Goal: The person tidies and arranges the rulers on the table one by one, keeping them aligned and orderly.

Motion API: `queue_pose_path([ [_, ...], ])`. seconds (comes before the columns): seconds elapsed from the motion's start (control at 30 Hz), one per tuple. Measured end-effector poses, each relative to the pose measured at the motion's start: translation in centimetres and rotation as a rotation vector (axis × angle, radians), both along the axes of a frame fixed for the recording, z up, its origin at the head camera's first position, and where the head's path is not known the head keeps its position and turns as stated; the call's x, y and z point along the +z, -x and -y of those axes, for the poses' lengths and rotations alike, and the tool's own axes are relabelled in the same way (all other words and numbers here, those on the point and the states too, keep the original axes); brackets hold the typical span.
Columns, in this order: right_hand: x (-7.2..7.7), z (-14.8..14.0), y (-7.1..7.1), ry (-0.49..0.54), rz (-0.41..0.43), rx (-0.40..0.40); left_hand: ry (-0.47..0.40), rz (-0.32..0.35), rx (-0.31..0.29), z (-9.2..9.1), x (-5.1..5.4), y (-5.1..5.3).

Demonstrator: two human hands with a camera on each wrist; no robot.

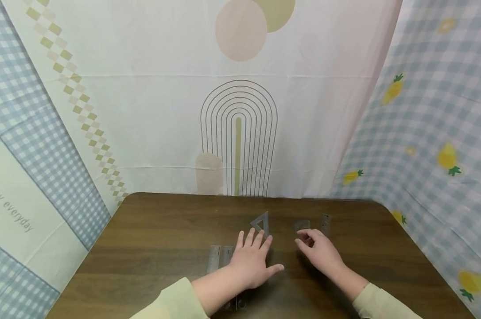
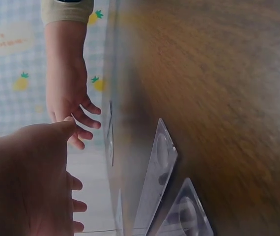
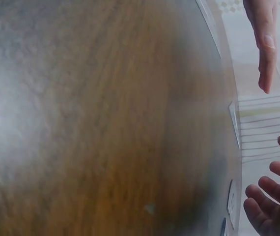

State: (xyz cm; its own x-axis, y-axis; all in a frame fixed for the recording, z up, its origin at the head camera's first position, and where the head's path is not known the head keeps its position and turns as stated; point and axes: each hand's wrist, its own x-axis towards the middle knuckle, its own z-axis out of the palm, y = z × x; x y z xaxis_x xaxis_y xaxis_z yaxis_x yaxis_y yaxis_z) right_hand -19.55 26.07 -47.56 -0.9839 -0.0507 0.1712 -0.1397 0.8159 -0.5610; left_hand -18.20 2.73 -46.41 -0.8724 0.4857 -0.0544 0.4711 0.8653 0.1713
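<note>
In the head view my left hand [image 1: 251,265] is spread palm down over the table, above two clear rulers [image 1: 214,259] lying side by side. Just beyond its fingertips lies a clear set square [image 1: 261,223]. My right hand [image 1: 321,252] hovers with loosely bent fingers, holding nothing, nearest to a clear, faint protractor-like piece [image 1: 302,224]. A short clear ruler [image 1: 326,223] lies beyond it to the right. The left wrist view shows the ends of two clear rulers [image 2: 155,172] below the left hand [image 2: 27,179]; both hands appear raised off the surface.
The brown wooden table [image 1: 164,230] has a patterned white cloth [image 1: 157,110] behind it and checked cloth [image 1: 432,146] at the right. Round holes of a clear piece [image 1: 242,304] show near the front edge, partly behind the left forearm.
</note>
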Motion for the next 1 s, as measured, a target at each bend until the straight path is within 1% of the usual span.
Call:
queue_pose_path([
  [0.27,-0.1,-1.4,0.9,-0.065,-0.026,-0.035,0.023,-0.004,0.009,-1.5,-0.2,0.8],
  [0.43,-0.2,-2.3,1.5,-0.088,-0.011,-0.054,0.035,0.01,0.009,-2.6,-0.4,1.1],
  [0.67,-0.3,-3.7,2.2,-0.117,0.029,-0.09,0.05,0.011,0.018,-4.3,-0.6,1.5],
  [0.8,-0.6,-4.6,2.7,-0.132,0.054,-0.108,0.051,0.013,0.027,-5.2,-1.0,1.8],
  [1.0,-1.1,-6.0,3.4,-0.118,0.077,-0.127,0.063,0.017,0.046,-6.5,-1.9,2.3],
])
